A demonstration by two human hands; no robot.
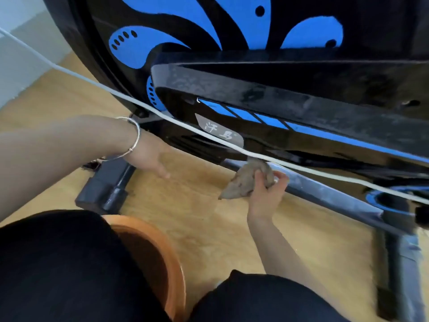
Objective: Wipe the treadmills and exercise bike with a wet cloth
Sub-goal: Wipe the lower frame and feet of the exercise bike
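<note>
Head view, looking down at the lower side of the exercise bike (232,31). The machine is cut off by the top and right edges, so the saddle, handlebars and pedals lie outside the view. The black housing carries blue swirl graphics with rows of dots; a dusty black crank cover (278,96) crosses it, with blue diagonal stripes beneath. A grey label (219,132) shows two pale characters, partly crossed by a white cable (116,92) and too blurred to read with confidence. The right hand (267,191) grips a crumpled grey-brown cloth (246,181), fingers curled round it, pressing it against the dusty lower frame rail (325,194) just under the cable. The left hand (151,159), a silver bangle (130,138) on its wrist, reaches down with fingers extended and relaxed, holding nothing; its fingertips are motion-blurred. A black foot stabiliser (104,189) rests on the wooden floor (209,228). An orange basin (162,259) sits between the person's dark-clothed knees, which hide most of it.
</note>
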